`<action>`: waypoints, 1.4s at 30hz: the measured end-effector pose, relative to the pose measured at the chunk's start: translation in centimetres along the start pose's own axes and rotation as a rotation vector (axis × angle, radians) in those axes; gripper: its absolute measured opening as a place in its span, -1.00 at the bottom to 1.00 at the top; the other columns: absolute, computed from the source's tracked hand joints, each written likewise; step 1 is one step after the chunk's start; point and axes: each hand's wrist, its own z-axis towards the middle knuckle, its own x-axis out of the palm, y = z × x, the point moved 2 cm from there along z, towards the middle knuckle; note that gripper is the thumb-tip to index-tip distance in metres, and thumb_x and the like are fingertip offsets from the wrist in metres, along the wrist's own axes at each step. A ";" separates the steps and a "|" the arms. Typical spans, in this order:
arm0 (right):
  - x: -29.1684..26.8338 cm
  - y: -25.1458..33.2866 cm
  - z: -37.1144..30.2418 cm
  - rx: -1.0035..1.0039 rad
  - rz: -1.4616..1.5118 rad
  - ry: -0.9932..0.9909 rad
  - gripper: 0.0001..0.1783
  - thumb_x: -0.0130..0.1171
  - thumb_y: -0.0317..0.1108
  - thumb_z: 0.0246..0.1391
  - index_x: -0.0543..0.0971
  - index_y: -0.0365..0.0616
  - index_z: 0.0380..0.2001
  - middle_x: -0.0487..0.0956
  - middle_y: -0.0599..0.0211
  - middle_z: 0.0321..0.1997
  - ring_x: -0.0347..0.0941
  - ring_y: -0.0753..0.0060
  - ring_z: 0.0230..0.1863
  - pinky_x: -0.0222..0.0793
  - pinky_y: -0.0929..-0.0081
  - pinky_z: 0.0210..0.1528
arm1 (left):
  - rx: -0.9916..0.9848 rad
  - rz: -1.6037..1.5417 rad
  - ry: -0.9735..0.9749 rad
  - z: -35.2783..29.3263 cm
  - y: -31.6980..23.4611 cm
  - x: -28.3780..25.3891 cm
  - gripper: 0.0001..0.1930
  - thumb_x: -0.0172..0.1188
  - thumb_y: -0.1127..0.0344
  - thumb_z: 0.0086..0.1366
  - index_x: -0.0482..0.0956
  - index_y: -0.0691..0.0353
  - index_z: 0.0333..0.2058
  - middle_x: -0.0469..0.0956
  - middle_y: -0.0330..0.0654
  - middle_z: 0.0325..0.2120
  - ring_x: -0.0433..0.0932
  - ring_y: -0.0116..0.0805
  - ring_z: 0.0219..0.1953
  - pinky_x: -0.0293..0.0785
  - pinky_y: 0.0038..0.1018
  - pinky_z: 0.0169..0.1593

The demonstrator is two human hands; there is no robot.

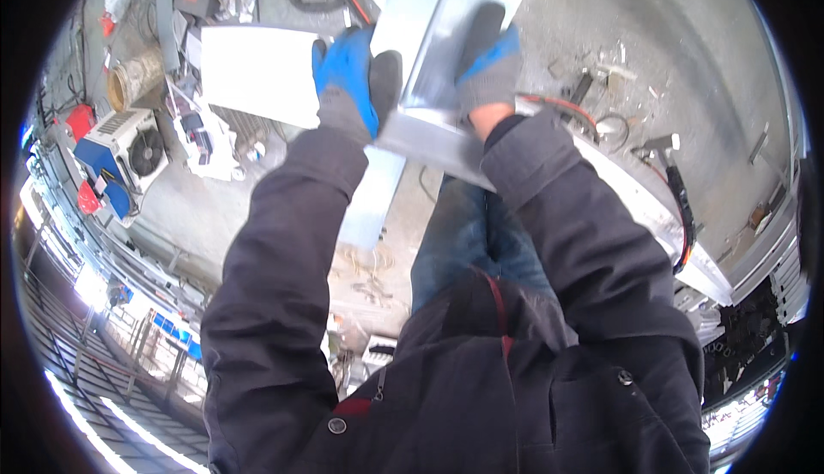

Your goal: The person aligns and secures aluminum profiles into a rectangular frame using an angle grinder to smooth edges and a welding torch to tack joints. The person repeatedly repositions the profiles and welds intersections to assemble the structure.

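A long silvery metal channel [433,54] runs away from me at the top centre. A wide metal crosspiece [433,144] lies across its near end. My left hand [352,79], in a blue and grey glove, is at the channel's left edge. Its fingers are apart, with the dark thumb beside the metal. Over the channel's right side wall, my right hand [491,66] is closed, in a matching glove; its far fingertips are hidden. Below the crosspiece, a flat metal strip [373,199] extends toward me on the left.
A white panel [257,71] lies left of my left hand. Farther left are a boxed fan unit [137,148] and a cardboard tube [137,79]. A long pale beam [644,208] slants along the right, near a black-handled tool [678,191] and an orange hose [566,107].
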 end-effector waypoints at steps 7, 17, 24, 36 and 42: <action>-2.9 7.1 0.5 0.275 0.251 -0.038 -0.35 0.10 0.20 0.66 0.58 -0.34 0.09 0.76 -0.32 -0.05 0.73 -0.28 0.01 0.57 -0.06 0.05 | 0.075 0.155 0.095 0.3 -2.0 -2.3 -0.31 0.28 0.14 0.55 0.39 0.40 0.50 0.56 0.29 0.36 0.40 0.30 0.53 -0.07 0.43 0.66; -4.2 7.7 0.4 0.207 0.199 0.159 -0.47 0.14 -0.01 0.69 0.50 -0.27 0.36 0.71 0.00 0.18 0.67 0.10 0.17 0.60 0.16 0.22 | -0.076 0.093 0.027 -0.5 -10.0 -4.3 0.26 0.61 -0.30 0.15 0.24 0.44 0.57 0.23 0.42 0.58 0.29 0.41 0.57 0.05 0.33 0.64; -5.1 7.2 1.2 0.450 0.602 0.329 -0.21 0.09 0.35 0.63 0.55 -0.22 0.38 0.70 0.27 0.16 0.61 0.45 0.15 0.60 0.33 0.17 | -0.238 0.354 0.190 -0.2 -13.2 -4.3 0.53 0.70 -0.29 0.01 -0.10 0.34 0.69 -0.11 0.48 0.66 -0.06 0.45 0.71 -0.08 0.45 0.64; -6.2 8.6 1.8 0.463 0.596 0.418 0.02 0.00 0.60 0.51 0.60 -0.27 0.32 0.73 0.22 0.14 0.65 0.39 0.12 0.62 0.28 0.15 | -0.352 0.470 0.088 0.7 -15.0 -3.2 0.42 0.67 -0.38 0.02 0.08 0.23 0.66 -0.06 0.40 0.66 -0.04 0.51 0.69 -0.11 0.53 0.62; -6.6 5.3 3.9 0.461 0.490 0.512 -0.07 0.03 0.49 0.57 0.61 -0.23 0.39 0.74 0.19 0.20 0.67 0.36 0.14 0.60 0.23 0.26 | -0.293 0.334 -0.019 0.4 -14.5 -3.2 0.36 0.59 -0.41 0.06 0.14 0.27 0.63 0.02 0.43 0.64 0.05 0.51 0.65 -0.03 0.45 0.61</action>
